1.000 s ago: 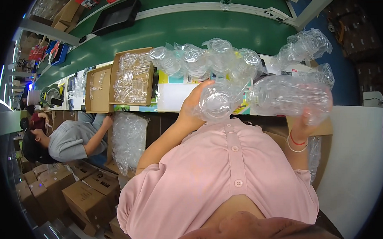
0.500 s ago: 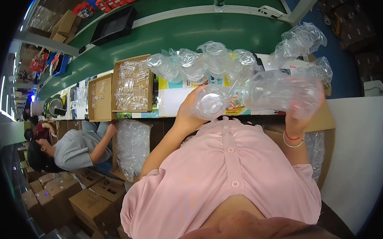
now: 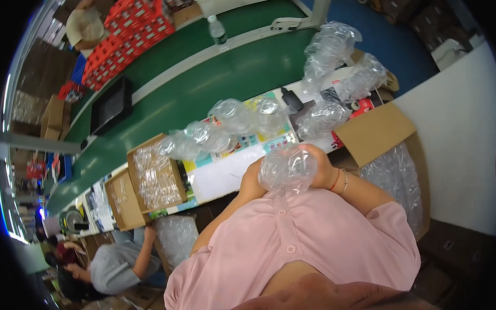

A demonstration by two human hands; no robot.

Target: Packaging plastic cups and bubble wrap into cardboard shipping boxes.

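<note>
Both my hands are closed around one clear, round-ended, plastic-wrapped piece (image 3: 288,170) close to my chest. My left hand (image 3: 251,180) wraps its left side. On its right side grips my right hand (image 3: 325,169), with thin bands at the wrist. What is inside the wrap cannot be made out. Beyond my hands, a row of similar clear wrapped pieces (image 3: 230,115) lies along the bench. Another clear wrapped piece (image 3: 321,118) rests to the right of the row, with longer clear bundles (image 3: 331,48) farther off.
To the left are a cardboard tray of clear tubes (image 3: 159,176) and a smaller tray (image 3: 122,197). An open carton (image 3: 395,176) of clear wrapped pieces stands at my right. Across the green belt (image 3: 179,92) sit a black bin (image 3: 112,105) and a bottle (image 3: 218,32). A co-worker (image 3: 118,262) sits left.
My right hand has come left and inward from the far right, where a long clear piece was blurred in it. Both hands now meet around one piece. The view has turned.
</note>
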